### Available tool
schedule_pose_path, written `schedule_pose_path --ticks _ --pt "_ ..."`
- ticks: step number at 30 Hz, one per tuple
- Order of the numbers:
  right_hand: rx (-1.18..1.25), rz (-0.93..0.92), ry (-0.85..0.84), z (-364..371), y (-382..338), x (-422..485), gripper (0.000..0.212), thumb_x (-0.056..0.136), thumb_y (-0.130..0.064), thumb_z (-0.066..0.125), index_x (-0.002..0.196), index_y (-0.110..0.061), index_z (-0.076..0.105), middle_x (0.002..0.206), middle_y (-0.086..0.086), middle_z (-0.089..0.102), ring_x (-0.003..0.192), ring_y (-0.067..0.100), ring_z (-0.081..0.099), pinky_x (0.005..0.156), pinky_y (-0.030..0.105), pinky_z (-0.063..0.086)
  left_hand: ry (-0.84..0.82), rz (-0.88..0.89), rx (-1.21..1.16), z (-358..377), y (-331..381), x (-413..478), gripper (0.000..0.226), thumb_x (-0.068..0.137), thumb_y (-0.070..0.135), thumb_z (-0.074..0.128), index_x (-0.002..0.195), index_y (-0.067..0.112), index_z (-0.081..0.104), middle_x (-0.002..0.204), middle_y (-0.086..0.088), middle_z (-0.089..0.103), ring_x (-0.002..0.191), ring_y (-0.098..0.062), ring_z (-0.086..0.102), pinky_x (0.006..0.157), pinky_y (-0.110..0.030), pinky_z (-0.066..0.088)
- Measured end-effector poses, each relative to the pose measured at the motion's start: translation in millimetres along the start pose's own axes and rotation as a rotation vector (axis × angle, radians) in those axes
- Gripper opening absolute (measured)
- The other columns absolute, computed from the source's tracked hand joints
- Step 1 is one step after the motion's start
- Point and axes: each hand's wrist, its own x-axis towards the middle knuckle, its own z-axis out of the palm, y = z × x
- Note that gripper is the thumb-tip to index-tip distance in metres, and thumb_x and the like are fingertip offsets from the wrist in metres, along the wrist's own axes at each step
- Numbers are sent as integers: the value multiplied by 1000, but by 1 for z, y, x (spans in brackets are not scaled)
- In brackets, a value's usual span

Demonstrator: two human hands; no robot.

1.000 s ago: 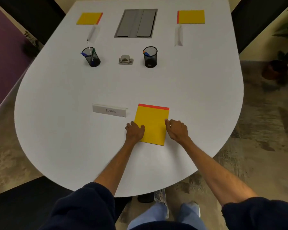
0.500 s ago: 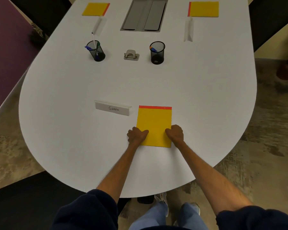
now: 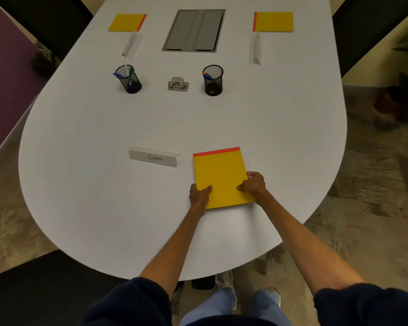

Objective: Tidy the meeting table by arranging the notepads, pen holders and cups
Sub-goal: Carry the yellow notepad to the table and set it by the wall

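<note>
White and rounded at the near end, the counter (image 3: 104, 161) filled most of the view, with mottled floor (image 3: 375, 184) on both sides and a potted plant (image 3: 396, 97) off to the right. The near notepad (image 3: 219, 175), yellow with a red strip along its far edge, lay flat near the counter's near end, turned a little askew. The left hand (image 3: 199, 195) gripped its lower left edge, thumb on top of the cover and the fingers curled at the side. The right hand (image 3: 253, 185) gripped its right edge in the same way, thumb on the cover and the fingers bent round the side. Both forearms were bare, with dark sleeves pushed up.

Just left of the notepad, and apart from it, stood a name card (image 3: 154, 157) with handwriting on it. Farther up the counter, two black mesh pen holders stood upright with a small grey punch (image 3: 178, 84) between them. The left holder (image 3: 128, 78) held several pens, one white one sticking up. The right holder (image 3: 213, 80) showed a blue and orange tip at its rim. Beyond them a grey hatch (image 3: 194, 30) sat in the counter's middle. A left far notepad (image 3: 127, 22) and a right far notepad (image 3: 273, 21) flanked it, each with a folded card just on its near side. No cups showed clearly.
</note>
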Motion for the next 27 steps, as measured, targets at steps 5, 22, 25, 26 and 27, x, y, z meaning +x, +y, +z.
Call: schedule_pose_path --ticks 5,22,25,26,27 --pt "67 -22 61 -33 -6 -3 70 62 5 80 125 -12 55 119 12 64 111 33 60 95 52 50 -65 159 -7 13 30 -15 47 94 17 64 133 1 45 136 -19 53 119 -34 54 95 -38 47" --pt "195 -248 367 -261 -10 -57 66 66 5 82 124 -9 56 113 9 63 106 26 59 88 43 54 -340 524 148 175 126 -109 46 86 13 73 129 5 56 127 -14 62 111 -33 61 90 -37 50" --pt "219 -265 453 -308 -1 -63 65 65 5 83 121 -12 57 110 7 62 102 23 57 87 41 52 -362 604 169 221 135 -134 44 86 12 72 126 5 57 125 -15 62 109 -32 61 86 -34 48" --pt "227 -270 473 -324 3 -64 65 64 5 83 120 -13 58 108 7 63 102 22 57 86 41 52 -361 621 181 238 138 -142 44 86 12 71 127 5 56 125 -15 62 109 -32 61 86 -34 48" --pt "229 -273 487 -341 6 -64 65 64 5 83 120 -14 58 106 6 63 102 22 58 85 40 52 -361 634 188 254 139 -150 45 86 12 71 128 5 55 126 -15 61 110 -31 60 86 -34 47"
